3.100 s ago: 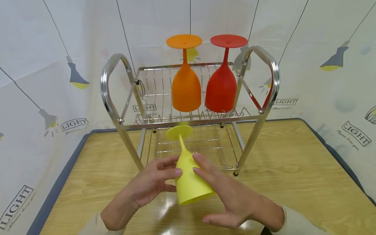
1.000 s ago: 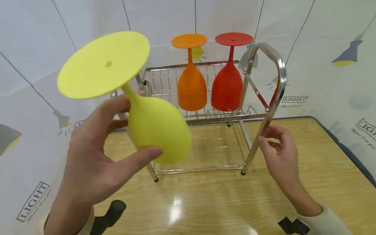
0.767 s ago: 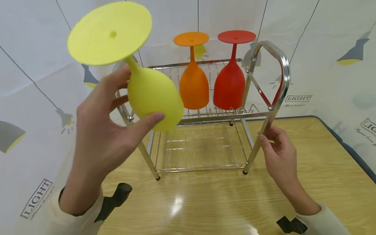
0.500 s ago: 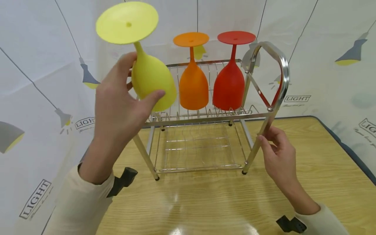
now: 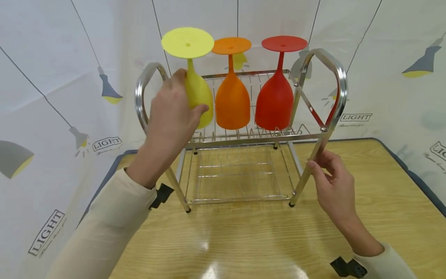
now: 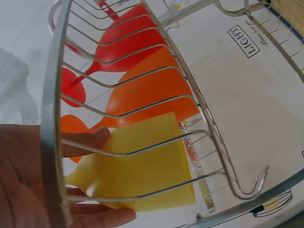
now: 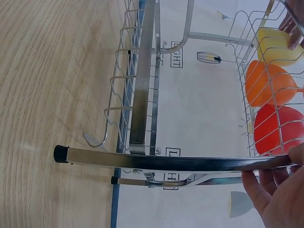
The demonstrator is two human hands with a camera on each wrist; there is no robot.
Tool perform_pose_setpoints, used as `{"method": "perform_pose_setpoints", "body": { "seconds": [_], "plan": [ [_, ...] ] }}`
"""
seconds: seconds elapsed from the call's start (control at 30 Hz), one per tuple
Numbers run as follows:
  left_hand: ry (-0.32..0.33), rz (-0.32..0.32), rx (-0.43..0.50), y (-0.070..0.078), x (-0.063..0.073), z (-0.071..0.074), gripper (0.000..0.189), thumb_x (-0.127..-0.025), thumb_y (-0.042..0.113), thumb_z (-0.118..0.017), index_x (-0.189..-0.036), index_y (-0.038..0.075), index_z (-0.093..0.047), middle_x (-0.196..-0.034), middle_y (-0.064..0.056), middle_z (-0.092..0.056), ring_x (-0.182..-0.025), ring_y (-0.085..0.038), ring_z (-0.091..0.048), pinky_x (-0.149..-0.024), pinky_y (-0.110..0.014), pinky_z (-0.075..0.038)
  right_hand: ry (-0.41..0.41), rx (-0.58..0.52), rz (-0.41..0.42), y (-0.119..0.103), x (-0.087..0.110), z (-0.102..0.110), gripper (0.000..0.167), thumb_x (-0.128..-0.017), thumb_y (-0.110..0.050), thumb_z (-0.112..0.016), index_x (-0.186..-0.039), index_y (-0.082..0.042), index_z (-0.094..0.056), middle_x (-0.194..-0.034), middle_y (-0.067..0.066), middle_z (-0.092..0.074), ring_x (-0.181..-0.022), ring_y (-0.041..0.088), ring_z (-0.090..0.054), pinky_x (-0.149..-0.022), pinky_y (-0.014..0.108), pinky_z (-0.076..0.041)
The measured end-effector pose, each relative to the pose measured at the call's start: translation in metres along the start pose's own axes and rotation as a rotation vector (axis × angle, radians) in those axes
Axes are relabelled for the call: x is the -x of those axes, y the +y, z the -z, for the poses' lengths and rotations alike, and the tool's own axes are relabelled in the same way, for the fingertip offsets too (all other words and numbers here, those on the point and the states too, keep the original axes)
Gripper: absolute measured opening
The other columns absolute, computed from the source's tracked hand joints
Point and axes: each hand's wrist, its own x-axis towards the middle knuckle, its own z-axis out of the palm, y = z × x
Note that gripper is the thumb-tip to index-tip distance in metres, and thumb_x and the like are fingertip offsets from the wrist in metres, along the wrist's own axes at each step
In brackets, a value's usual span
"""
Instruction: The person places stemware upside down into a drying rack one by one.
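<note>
My left hand grips the bowl of a yellow wine glass, held upside down over the left part of the upper rack shelf. In the left wrist view the yellow glass shows through the wires, thumb on one side and fingers on the other. Beside it an orange wine glass and a red wine glass stand upside down on the shelf. My right hand pinches the front right leg of the metal dish rack; the right wrist view shows thumb and fingers around that leg.
Below is the rack's lower wire shelf. The rack stands on a wooden table. Curved side handles rise at both ends of the upper shelf. A patterned sheet hangs behind and along the sides.
The yellow glass began low in front of the rack between both hands. My left hand has lifted it up and right onto the upper shelf's side. My right hand moved to the rack leg.
</note>
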Motion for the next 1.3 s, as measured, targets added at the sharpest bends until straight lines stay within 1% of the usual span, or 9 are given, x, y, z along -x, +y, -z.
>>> {"method": "perform_pose_setpoints", "body": {
  "seconds": [0.3, 0.7, 0.83, 0.9, 0.97, 1.03, 1.13, 1.2, 1.3],
  "plan": [
    [-0.060, 0.069, -0.011, -0.007, -0.006, -0.010, 0.073, -0.084, 0.025, -0.077, -0.141, -0.003, -0.039, -0.129, -0.026, -0.043, -0.103, -0.038, -0.058, -0.085, -0.043, -0.059, -0.008, -0.014, 0.014, 0.000, 0.001, 0.000, 0.026, -0.095, 0.000, -0.058, -0.120, 0.007, -0.057, -0.098, -0.012, -0.060, -0.097, -0.001, -0.062, -0.078, 0.009, -0.054],
    [-0.158, 0.133, -0.008, -0.010, -0.012, -0.011, 0.076, -0.089, 0.032, -0.071, -0.145, -0.003, -0.033, -0.131, -0.025, -0.044, -0.103, -0.036, -0.056, -0.083, -0.041, -0.059, -0.018, 0.000, 0.001, 0.001, 0.003, 0.003, 0.025, -0.095, 0.000, -0.059, -0.120, 0.005, -0.057, -0.097, -0.012, -0.059, -0.097, -0.001, -0.062, -0.078, 0.009, -0.053],
    [-0.151, 0.122, -0.049, -0.007, -0.007, -0.008, 0.080, -0.089, 0.046, -0.067, -0.143, -0.004, -0.036, -0.134, -0.022, -0.045, -0.101, -0.033, -0.055, -0.081, -0.041, -0.058, -0.048, 0.036, 0.042, 0.000, 0.001, 0.008, 0.024, -0.093, 0.001, -0.061, -0.116, 0.005, -0.059, -0.096, -0.013, -0.060, -0.096, -0.005, -0.061, -0.076, 0.007, -0.053],
    [-0.112, 0.095, -0.075, -0.003, -0.001, -0.004, 0.083, -0.089, 0.054, -0.063, -0.144, -0.003, -0.037, -0.140, -0.020, -0.044, -0.105, -0.033, -0.054, -0.085, -0.043, -0.057, -0.073, 0.065, 0.069, -0.001, -0.001, 0.012, 0.025, -0.092, 0.002, -0.062, -0.116, 0.005, -0.060, -0.098, -0.007, -0.063, -0.095, -0.007, -0.061, -0.075, 0.005, -0.052],
    [-0.032, 0.025, -0.084, 0.000, 0.008, 0.000, 0.083, -0.090, 0.057, -0.059, -0.144, -0.003, -0.039, -0.146, -0.018, -0.042, -0.117, -0.034, -0.052, -0.096, -0.046, -0.053, -0.094, 0.109, 0.084, -0.005, -0.003, 0.016, 0.026, -0.091, 0.000, -0.064, -0.117, 0.003, -0.060, -0.100, 0.000, -0.065, -0.094, -0.009, -0.059, -0.076, 0.004, -0.050],
    [0.105, -0.117, -0.048, 0.003, 0.020, 0.002, 0.078, -0.093, 0.056, -0.056, -0.142, -0.003, -0.044, -0.145, -0.018, -0.046, -0.124, -0.035, -0.050, -0.104, -0.046, -0.048, -0.087, 0.166, 0.081, -0.010, -0.003, 0.020, 0.029, -0.091, -0.005, -0.066, -0.118, 0.002, -0.059, -0.102, 0.007, -0.064, -0.093, -0.010, -0.056, -0.077, 0.002, -0.047],
    [0.345, -0.440, 0.067, 0.008, 0.040, -0.001, 0.063, -0.096, 0.049, -0.055, -0.130, -0.004, -0.057, -0.130, -0.020, -0.059, -0.119, -0.035, -0.056, -0.102, -0.045, -0.049, -0.033, 0.233, 0.089, -0.018, -0.002, 0.026, 0.030, -0.091, -0.009, -0.067, -0.116, 0.002, -0.058, -0.101, 0.011, -0.063, -0.091, -0.008, -0.052, -0.078, 0.001, -0.043],
    [0.459, -0.682, 0.104, 0.009, 0.053, -0.008, 0.055, -0.098, 0.045, -0.053, -0.119, -0.005, -0.064, -0.118, -0.020, -0.066, -0.109, -0.036, -0.061, -0.094, -0.044, -0.053, -0.009, 0.244, 0.153, -0.022, -0.001, 0.030, 0.026, -0.089, -0.008, -0.068, -0.110, 0.004, -0.060, -0.098, 0.012, -0.062, -0.090, -0.006, -0.051, -0.079, 0.002, -0.042],
    [0.468, -0.963, 0.076, 0.006, 0.072, -0.019, 0.056, -0.099, 0.048, -0.047, -0.114, -0.003, -0.066, -0.115, -0.019, -0.068, -0.108, -0.034, -0.063, -0.090, -0.042, -0.056, -0.060, 0.252, 0.353, -0.025, -0.002, 0.034, 0.025, -0.092, -0.019, -0.066, -0.103, 0.003, -0.065, -0.097, 0.012, -0.065, -0.091, 0.000, -0.055, -0.084, 0.004, -0.043]
  ]
}}
